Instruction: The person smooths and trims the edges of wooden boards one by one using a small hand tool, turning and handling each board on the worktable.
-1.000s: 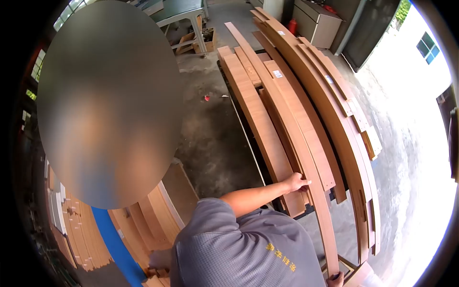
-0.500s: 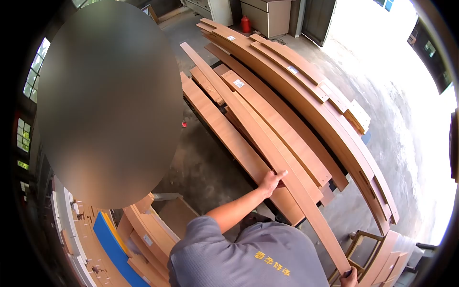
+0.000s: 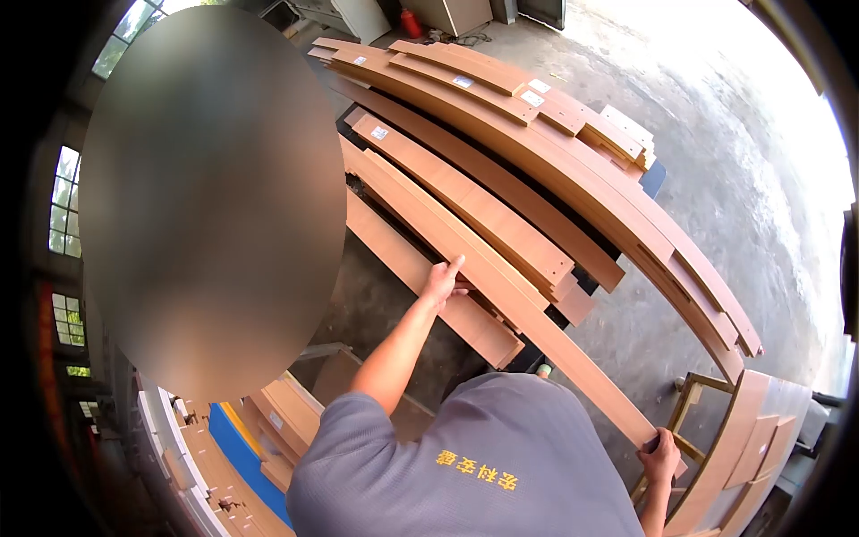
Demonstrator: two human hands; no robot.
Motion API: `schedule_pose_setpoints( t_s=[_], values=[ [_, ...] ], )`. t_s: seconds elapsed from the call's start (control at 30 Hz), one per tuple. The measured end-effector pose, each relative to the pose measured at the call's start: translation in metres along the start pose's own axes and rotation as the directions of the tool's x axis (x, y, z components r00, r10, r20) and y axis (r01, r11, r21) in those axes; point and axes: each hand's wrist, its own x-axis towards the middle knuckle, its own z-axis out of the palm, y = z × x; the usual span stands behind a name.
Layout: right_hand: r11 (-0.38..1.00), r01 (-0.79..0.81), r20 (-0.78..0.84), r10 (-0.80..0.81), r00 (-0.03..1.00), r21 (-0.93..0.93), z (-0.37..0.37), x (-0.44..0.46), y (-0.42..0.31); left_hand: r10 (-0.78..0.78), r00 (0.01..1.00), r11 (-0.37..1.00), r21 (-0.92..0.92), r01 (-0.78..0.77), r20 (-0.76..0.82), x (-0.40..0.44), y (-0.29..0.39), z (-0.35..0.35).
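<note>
The long board [image 3: 586,369] lies just on the wearer's side of the labelled board [image 3: 465,199], its near end jutting past that one. The left hand [image 3: 445,283] holds its edge, thumb on top and fingers beneath, beside the labelled board; the right hand's fingers close around the jutting end, so that the right hand [image 3: 660,458] is well beyond the labelled board. It looks stiff, smooth and awkwardly long rather than fragile; two well-separated edge grips should suit it.
</note>
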Motion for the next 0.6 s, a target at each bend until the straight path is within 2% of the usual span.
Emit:
schedule_pose_setpoints(
  t_s=[0.13,0.2,0.27,0.3,0.33,0.4,0.47,0.53,0.6],
  values=[
    [0.998,0.04,-0.031,-0.039,0.999,0.039,0.01,0.012,0.037,0.06,0.994,0.998,-0.013,-0.061,-0.095,-0.01,0.008,0.027],
    [0.998,0.049,-0.077,-0.047,0.996,0.032,0.004,0.019,0.06,0.071,0.995,0.997,-0.032,-0.074,-0.07,-0.008,0.015,0.041],
    [0.997,0.044,-0.128,-0.036,0.991,0.058,-0.01,0.032,0.074,0.125,0.991,0.984,-0.121,-0.13,-0.047,-0.001,0.029,0.067],
    [0.994,0.093,-0.169,-0.084,0.982,0.049,-0.024,0.041,0.071,0.135,0.99,0.968,-0.209,-0.141,-0.044,0.001,0.043,0.084],
    [0.995,0.073,-0.15,-0.062,0.987,0.067,-0.044,0.05,0.061,0.141,0.989,0.945,-0.293,-0.146,-0.039,0.005,0.057,0.098],
    [0.997,0.059,-0.134,-0.052,0.99,0.051,-0.071,0.07,0.046,0.13,0.991,0.962,-0.235,-0.136,-0.038,0.034,0.073,0.112],
    [0.997,0.055,-0.157,-0.044,0.987,0.062,-0.082,0.085,0.042,0.133,0.991,0.953,-0.272,-0.136,-0.027,0.062,0.081,0.125],
    [0.99,0.139,-0.222,-0.134,0.966,0.007,-0.087,0.098,0.046,0.077,0.996,0.974,-0.212,-0.084,-0.044,0.09,0.082,0.134],
    [0.992,0.122,-0.208,-0.114,0.971,0.028,-0.094,0.108,0.044,0.062,0.997,0.975,-0.211,-0.072,-0.053,0.108,0.074,0.147]
  ],
)
